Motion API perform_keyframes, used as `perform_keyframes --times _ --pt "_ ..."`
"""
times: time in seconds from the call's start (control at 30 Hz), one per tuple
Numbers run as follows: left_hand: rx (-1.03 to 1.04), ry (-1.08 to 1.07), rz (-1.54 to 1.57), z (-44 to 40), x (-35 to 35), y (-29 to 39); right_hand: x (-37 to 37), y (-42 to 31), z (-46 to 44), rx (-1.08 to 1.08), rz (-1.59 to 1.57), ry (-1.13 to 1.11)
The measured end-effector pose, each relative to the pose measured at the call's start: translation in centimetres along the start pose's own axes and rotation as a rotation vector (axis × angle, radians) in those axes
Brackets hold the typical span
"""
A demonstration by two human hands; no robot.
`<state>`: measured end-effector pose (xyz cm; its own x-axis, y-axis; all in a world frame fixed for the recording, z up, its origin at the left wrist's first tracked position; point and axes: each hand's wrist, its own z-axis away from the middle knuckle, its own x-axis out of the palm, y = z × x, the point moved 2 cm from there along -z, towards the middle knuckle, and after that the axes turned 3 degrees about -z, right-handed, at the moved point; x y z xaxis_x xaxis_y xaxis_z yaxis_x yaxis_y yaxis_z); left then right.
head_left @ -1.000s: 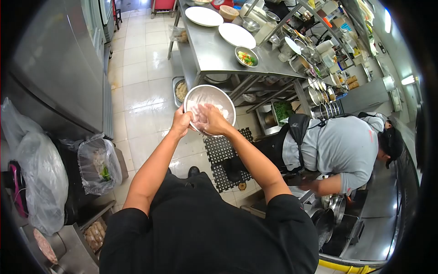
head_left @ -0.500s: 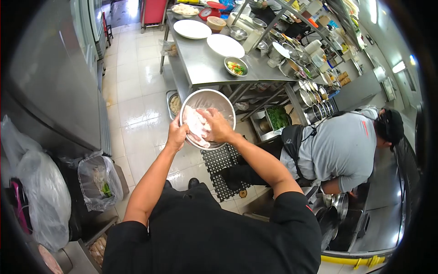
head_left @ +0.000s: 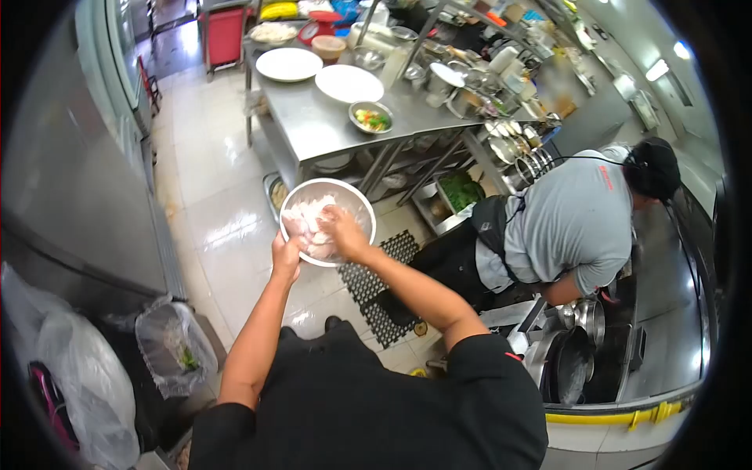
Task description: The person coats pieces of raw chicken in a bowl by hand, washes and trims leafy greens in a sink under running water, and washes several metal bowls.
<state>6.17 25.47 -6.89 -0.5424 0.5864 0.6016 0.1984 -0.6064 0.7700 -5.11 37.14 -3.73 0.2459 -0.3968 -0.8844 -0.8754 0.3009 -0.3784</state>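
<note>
The left hand (head_left: 287, 254) grips the bowl (head_left: 367, 228) by its near-left rim, apparently to steady it while the right hand (head_left: 345, 234) works in the meat (head_left: 307, 225), its finger closure unclear. Beyond, the small bowl (head_left: 371, 117) sits near the table's (head_left: 317, 140) near edge, perhaps for easy reach.

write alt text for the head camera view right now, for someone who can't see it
A person's left hand grips a metal bowl of pale, raw-looking pieces while the right hand reaches inside. Beyond stands a steel table with two white plates; at right, a co-worker bends over pans.
</note>
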Motion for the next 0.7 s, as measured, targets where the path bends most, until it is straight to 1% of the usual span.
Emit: perform_keyframes --times 0.03,0.07,0.1,0.13,0.17,0.2,0.23,0.27,0.3,0.33,0.4,0.43,0.47,0.5,0.57,0.63,0.67,0.7 --pt "-0.011 -0.009 0.002 -0.2 -0.4 0.1 -0.9 0.2 -0.1 -0.091 -0.095 -0.103" --pt "0.028 0.007 0.000 -0.1 -0.4 0.3 -2.3 0.0 -0.3 -0.195 -0.261 -0.310" --pt "0.068 0.013 -0.007 0.0 -0.6 0.6 -4.6 -1.2 -0.5 -0.149 -0.439 -0.387" --pt "0.072 -0.005 0.006 -0.4 -1.2 0.5 -5.8 -0.7 -0.3 -0.107 -0.499 -0.289" --pt "0.074 0.001 0.004 0.1 -1.1 1.1 -6.8 -0.2 -0.7 0.077 -0.547 -0.169" --pt "0.053 -0.021 -0.003 0.7 -0.4 2.1 -7.4 0.5 -1.3 0.033 -0.341 -0.085" --pt "0.035 -0.049 -0.009 0.9 0.1 2.8 -6.9 0.5 -1.6 0.031 -0.337 -0.079" --pt "0.092 -0.122 -0.042 0.3 0.2 2.3 -6.1 0.4 -2.0 0.078 -0.516 -0.171" --pt "0.094 -0.147 -0.048 0.2 0.1 1.6 -5.4 -0.2 -2.4 0.124 -0.697 -0.264" --pt "0.114 -0.125 -0.080 0.2 0.4 0.9 -4.2 0.5 -2.5 0.046 -0.698 -0.241" --pt "0.149 -0.121 -0.085 0.6 1.8 -0.1 -3.1 0.4 -0.4 0.049 -0.392 -0.061" --pt "0.158 -0.133 -0.058 1.0 2.1 -0.6 -3.7 -0.7 0.4 0.219 -0.693 -0.027" --pt "0.050 -0.170 -0.077 1.3 2.0 -0.8 -3.4 -1.3 0.8 0.239 -0.711 -0.005" --pt "0.016 -0.183 -0.044 2.0 3.0 -0.3 -3.1 -1.8 1.2 0.258 -0.728 0.018" --pt "-0.065 -0.226 -0.077 1.5 2.0 -1.5 -3.1 -2.7 2.5 0.346 -1.003 0.115" --pt "-0.074 -0.292 -0.138 1.1 3.1 -1.6 -2.3 -2.1 3.2 0.425 -0.700 0.180" --pt "-0.069 -0.300 -0.182 1.1 2.9 -1.6 -1.8 -1.7 3.3 0.368 -0.508 0.270" --pt "-0.071 -0.292 -0.193 1.0 2.7 -2.1 -1.9 -1.8 3.6 0.369 -0.521 0.270"
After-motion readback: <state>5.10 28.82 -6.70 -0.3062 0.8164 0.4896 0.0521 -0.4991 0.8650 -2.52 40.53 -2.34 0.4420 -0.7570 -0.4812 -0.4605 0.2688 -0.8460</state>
